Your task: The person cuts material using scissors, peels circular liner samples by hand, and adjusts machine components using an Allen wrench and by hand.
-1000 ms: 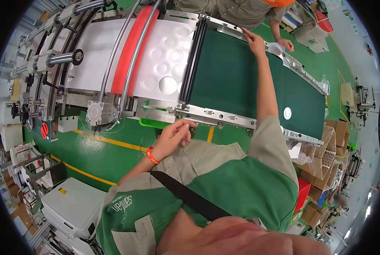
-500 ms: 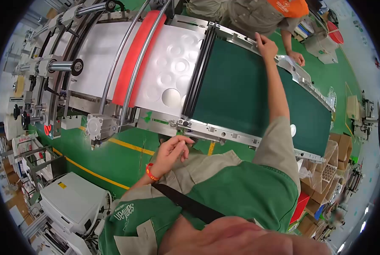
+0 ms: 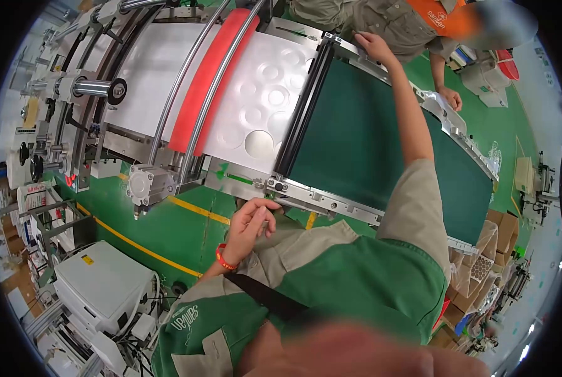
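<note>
My left hand (image 3: 250,225), with a red wristband (image 3: 224,257), is beside the near metal rail (image 3: 321,202) of a conveyor. Its fingers are loosely bent and apart, with nothing visible in them. My right arm reaches across the dark green belt (image 3: 350,132). At the far rail (image 3: 409,88), my right hand (image 3: 374,48) has its fingers apart; whether they touch the rail is unclear. Left of the belt, past a black roller (image 3: 303,110), lies a white sheet (image 3: 230,129) with round outlines and one shiny circle (image 3: 259,144). A red strip (image 3: 196,107) crosses it under metal bars.
Another person's hand (image 3: 449,98) is by the far rail. A metal cylinder block (image 3: 146,184) juts out at the machine's near side. A grey-white cabinet (image 3: 105,283) stands lower left, and cardboard boxes (image 3: 504,229) are at the right.
My right hand has moved left along the far rail, away from the other person's hand. My left hand has stayed near the close rail. The camera view has shifted slightly.
</note>
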`<action>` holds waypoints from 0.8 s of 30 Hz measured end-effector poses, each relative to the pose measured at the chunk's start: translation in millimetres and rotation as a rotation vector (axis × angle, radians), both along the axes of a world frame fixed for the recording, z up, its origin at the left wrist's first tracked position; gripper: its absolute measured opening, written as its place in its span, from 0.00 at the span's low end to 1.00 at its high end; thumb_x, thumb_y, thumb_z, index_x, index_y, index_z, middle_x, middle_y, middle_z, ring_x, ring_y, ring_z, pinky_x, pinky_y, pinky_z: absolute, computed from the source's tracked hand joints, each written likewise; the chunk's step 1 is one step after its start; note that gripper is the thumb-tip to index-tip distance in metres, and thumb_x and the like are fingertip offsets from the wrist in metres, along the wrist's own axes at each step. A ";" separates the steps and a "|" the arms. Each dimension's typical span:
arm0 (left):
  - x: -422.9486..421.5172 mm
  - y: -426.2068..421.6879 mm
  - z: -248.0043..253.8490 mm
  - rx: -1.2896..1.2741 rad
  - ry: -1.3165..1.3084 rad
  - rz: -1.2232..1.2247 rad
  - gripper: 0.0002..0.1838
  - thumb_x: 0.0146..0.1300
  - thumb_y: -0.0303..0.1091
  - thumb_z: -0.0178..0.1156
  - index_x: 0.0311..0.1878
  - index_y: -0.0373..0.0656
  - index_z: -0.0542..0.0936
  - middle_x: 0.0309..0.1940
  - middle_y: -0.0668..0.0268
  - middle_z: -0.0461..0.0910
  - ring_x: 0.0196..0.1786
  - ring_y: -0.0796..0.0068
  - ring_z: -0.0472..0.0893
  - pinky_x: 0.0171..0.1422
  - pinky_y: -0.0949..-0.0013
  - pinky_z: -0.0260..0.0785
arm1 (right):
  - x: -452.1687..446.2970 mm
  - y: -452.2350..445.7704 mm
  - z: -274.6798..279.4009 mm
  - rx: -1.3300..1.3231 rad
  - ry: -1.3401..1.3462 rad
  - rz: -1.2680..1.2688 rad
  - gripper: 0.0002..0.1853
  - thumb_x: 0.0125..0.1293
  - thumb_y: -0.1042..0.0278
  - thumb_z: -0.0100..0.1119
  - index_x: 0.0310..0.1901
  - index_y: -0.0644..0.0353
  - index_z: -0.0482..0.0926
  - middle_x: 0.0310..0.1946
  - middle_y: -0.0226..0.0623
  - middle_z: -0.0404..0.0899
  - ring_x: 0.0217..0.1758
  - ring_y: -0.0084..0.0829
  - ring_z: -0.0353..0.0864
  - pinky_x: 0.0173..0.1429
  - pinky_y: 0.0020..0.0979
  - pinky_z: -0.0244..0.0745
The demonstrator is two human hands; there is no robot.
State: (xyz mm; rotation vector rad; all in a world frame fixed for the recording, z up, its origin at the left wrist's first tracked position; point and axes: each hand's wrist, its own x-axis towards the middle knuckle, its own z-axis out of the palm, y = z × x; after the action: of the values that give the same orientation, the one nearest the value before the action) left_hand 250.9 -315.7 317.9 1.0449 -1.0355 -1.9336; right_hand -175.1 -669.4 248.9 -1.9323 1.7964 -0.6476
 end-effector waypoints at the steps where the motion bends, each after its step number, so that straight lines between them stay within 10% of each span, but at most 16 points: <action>1: 1.0 0.4 -1.1 -0.007 0.005 0.016 0.13 0.70 0.34 0.42 0.47 0.36 0.73 0.23 0.69 0.75 0.21 0.89 0.66 0.28 0.84 0.60 | 5.9 11.7 -1.1 -0.148 -0.002 0.067 0.20 0.65 0.53 0.51 0.51 0.58 0.76 0.42 0.43 0.80 0.44 0.43 0.79 0.57 0.34 0.67; 7: 8.6 -0.8 -1.2 -0.044 -0.044 0.029 0.14 0.71 0.35 0.40 0.45 0.36 0.72 0.23 0.66 0.74 0.23 0.83 0.72 0.25 0.82 0.59 | 40.6 97.2 21.1 -0.269 0.381 0.265 0.19 0.64 0.51 0.51 0.53 0.47 0.77 0.66 0.37 0.61 0.74 0.45 0.44 0.72 0.49 0.38; 10: 7.0 -1.0 -2.7 -0.025 -0.019 0.033 0.14 0.71 0.35 0.41 0.46 0.36 0.73 0.23 0.68 0.75 0.22 0.85 0.69 0.26 0.83 0.59 | 35.0 96.4 -5.5 -0.433 0.230 0.054 0.21 0.62 0.50 0.55 0.55 0.47 0.76 0.67 0.42 0.58 0.74 0.49 0.43 0.72 0.46 0.37; 15: 2.2 1.3 1.2 -0.044 0.019 -0.005 0.14 0.71 0.35 0.41 0.45 0.36 0.73 0.23 0.67 0.75 0.21 0.86 0.70 0.25 0.83 0.59 | 59.3 102.4 -7.2 -0.616 -0.203 -0.214 0.42 0.43 0.84 0.39 0.67 0.53 0.59 0.68 0.62 0.48 0.74 0.53 0.38 0.73 0.40 0.37; 24: 29.7 8.6 0.0 -0.061 0.038 0.012 0.14 0.70 0.37 0.43 0.46 0.38 0.74 0.23 0.69 0.75 0.22 0.88 0.69 0.27 0.83 0.61 | 92.9 112.2 25.1 -0.738 -0.316 -0.167 0.34 0.43 0.86 0.39 0.57 0.60 0.71 0.62 0.49 0.63 0.71 0.44 0.54 0.70 0.34 0.48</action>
State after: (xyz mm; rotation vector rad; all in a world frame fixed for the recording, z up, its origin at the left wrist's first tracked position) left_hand 280.6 -307.1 317.9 0.9748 -1.0580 -1.8930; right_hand -82.3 -557.2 274.0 -1.9341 1.6501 -1.7615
